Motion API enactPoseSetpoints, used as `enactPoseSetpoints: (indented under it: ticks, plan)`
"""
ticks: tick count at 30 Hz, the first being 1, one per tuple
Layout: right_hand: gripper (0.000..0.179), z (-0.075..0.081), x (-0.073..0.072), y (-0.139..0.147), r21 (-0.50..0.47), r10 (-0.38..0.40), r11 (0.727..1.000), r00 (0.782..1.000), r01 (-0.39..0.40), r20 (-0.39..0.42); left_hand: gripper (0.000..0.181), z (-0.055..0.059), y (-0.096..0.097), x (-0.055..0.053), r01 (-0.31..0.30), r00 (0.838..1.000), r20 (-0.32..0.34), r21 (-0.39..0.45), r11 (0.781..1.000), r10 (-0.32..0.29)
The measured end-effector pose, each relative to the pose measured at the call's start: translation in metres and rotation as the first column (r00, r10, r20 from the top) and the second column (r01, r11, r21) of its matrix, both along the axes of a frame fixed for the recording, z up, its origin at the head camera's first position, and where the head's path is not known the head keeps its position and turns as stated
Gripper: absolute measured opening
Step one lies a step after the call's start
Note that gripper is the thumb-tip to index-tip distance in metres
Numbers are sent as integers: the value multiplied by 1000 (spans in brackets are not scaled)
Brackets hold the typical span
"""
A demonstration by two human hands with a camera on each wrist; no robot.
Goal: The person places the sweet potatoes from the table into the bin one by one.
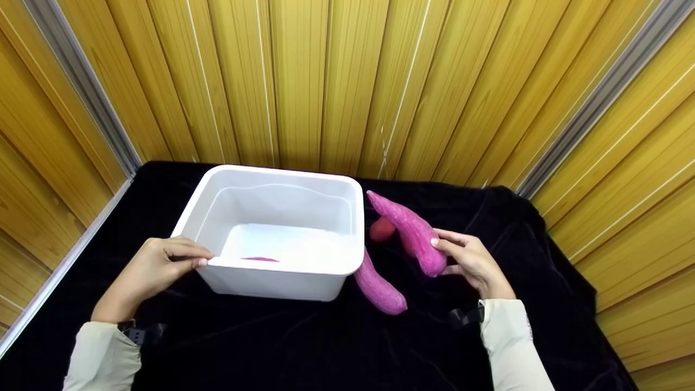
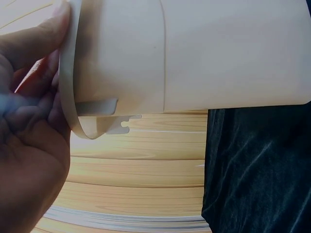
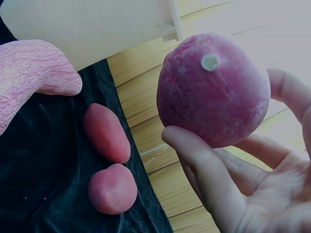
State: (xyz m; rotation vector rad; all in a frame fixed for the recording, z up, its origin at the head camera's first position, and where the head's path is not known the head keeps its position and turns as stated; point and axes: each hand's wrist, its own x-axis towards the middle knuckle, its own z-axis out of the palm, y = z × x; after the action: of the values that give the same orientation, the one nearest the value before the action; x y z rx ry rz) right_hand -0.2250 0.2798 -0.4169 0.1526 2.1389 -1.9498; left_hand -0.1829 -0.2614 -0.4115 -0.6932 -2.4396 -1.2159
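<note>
Along the back and both sides of the work area, we note yellow plank-patterned walls (image 1: 353, 81), with a black cloth (image 1: 298, 347) spread below. On the cloth we find a white bin (image 1: 282, 283), its rim pinched near the front left corner between thumb and fingers of the left hand (image 1: 155, 269). Just right of the bin, the right hand (image 1: 472, 260) holds a long pink vegetable (image 1: 402, 217) above the cloth, thumb on one face of the thick end, fingers behind. We judge it firm and stiff, of moderate weight, its skin perhaps slightly slippery and apt to scuff under hard squeezing; the thick end or middle would be the sound place to take hold, the thin tip the poor one. Its long axis slants: the narrow tip points away from the person and leftward, towards the bin's far right corner, the blunt end near and rightward. A second pink vegetable (image 1: 380, 288) lies beside the bin's right wall, partly hidden by the rim; contact we cannot confirm. The right wrist view shows two smaller red pieces, a longer one (image 3: 107, 133) and a rounder one (image 3: 112, 189). Lastly, we record a pink patch (image 1: 260, 259) inside the bin, mostly hidden by the near wall.
</note>
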Motion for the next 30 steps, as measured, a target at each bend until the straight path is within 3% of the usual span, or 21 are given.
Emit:
enactPoseSetpoints:
  ticks: [30]
  plan:
    - [60,28,-9,-17,1,33,999,999,-33,-35,16,1,0,1,-12,1000,17,-27,1000,13]
